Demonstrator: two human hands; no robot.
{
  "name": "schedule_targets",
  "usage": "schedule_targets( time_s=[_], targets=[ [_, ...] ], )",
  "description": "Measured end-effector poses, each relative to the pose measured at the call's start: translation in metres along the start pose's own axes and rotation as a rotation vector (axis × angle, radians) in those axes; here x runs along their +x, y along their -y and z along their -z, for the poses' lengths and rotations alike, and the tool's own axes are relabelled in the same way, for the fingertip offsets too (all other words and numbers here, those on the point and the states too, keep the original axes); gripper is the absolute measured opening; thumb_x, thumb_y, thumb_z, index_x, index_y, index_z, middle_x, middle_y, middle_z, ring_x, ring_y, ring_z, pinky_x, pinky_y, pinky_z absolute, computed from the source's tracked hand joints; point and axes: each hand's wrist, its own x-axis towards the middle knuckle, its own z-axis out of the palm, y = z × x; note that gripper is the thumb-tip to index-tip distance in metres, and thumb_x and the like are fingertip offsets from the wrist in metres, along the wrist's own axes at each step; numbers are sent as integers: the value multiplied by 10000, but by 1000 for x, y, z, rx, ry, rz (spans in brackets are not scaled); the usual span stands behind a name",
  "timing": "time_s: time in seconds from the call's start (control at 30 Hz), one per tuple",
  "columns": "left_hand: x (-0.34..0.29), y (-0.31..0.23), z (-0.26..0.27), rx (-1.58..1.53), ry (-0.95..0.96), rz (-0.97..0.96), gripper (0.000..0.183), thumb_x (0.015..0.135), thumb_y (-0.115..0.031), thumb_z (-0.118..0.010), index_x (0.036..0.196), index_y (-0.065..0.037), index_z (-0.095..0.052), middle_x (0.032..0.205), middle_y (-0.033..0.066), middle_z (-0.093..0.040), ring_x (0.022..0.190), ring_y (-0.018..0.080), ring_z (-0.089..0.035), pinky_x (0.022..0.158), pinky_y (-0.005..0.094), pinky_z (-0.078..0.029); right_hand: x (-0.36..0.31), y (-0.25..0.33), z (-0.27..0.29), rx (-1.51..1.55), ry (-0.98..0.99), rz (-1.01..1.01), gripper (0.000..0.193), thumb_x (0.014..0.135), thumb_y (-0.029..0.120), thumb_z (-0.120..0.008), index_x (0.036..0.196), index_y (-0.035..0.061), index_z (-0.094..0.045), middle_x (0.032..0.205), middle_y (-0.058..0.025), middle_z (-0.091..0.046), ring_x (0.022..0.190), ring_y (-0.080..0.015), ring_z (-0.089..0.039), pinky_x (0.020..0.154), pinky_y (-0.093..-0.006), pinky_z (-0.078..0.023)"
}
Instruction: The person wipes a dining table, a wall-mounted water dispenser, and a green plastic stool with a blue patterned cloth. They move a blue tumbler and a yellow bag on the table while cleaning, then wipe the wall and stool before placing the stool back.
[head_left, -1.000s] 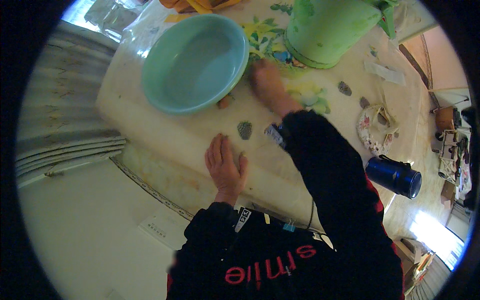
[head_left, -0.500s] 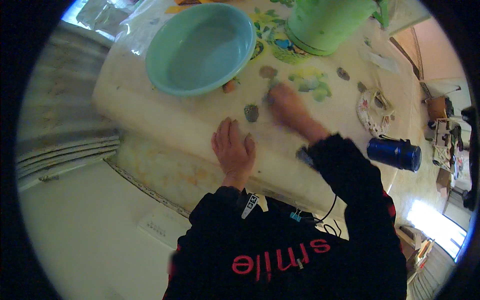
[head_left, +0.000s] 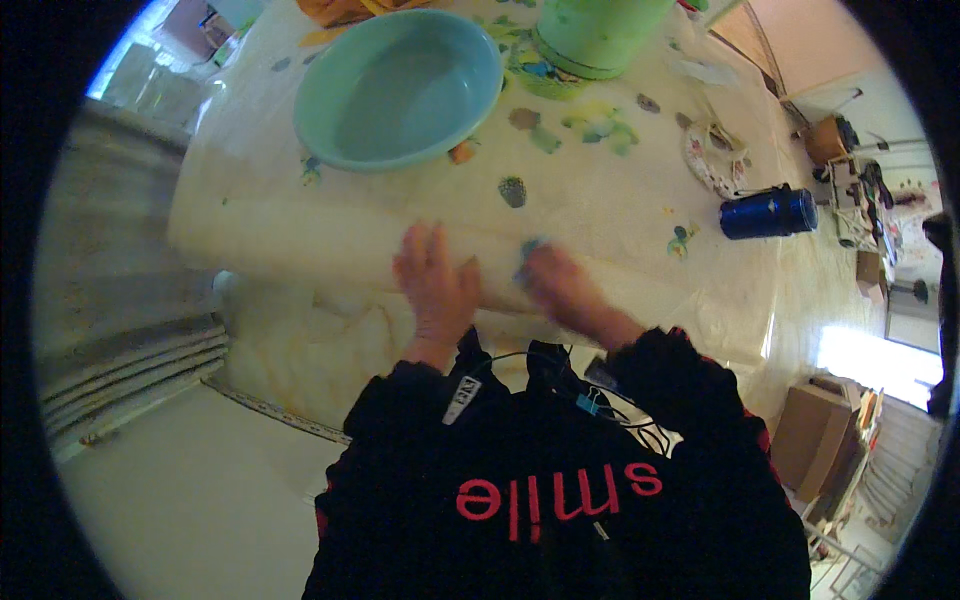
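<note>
My left hand (head_left: 437,285) lies flat with its fingers stretched on the patterned tablecloth (head_left: 345,215), close to the table's near edge. To the right of it, my right hand (head_left: 565,287) is closed and smeared by motion. From under its fingers a small blue-green thing (head_left: 530,246) pokes out, pressed against the cloth; its kind is too blurred to tell. Beyond both hands stands a pale green basin (head_left: 400,150), whose bottom looks bluish.
A green bucket-like container (head_left: 600,35) stands at the back. On the right lie a blue cylindrical flask (head_left: 768,212) and a pale patterned ring-shaped item (head_left: 700,165). Orange cloth (head_left: 345,10) is behind the basin. Cardboard boxes (head_left: 815,430) sit beyond the table's right side.
My right hand has swept toward me, from mid-table to the near edge, with the blue-green thing under it. My left hand has shifted slightly left in the picture. The view has also shifted.
</note>
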Motion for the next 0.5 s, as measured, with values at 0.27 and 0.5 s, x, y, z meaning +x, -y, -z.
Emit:
schedule_targets(
  time_s=[0.27, 0.5],
  targets=[
    [6, 57, 62, 200, 248, -112, 879, 727, -482, -700, 1352, 36, -364, 1416, 234, -309, 1320, 402, -281, 1067, 556, -215, -32, -47, 42, -150, -735, -663, 188, 705, 52, -640, 889, 66, -603, 902, -169, -575, 895, -366, -538, 722, -435, -467],
    [15, 46, 63, 240, 332, -79, 954, 675, -504, -739, 1338, 66, -357, 1392, 257, -322, 1305, 430, -291, 1075, 514, -252, 12, 56, -35, 349, -553, -75, 206, 701, 36, -620, 902, 65, -589, 985, -148, -567, 886, -351, -534, 740, -446, -445]
  ],
)
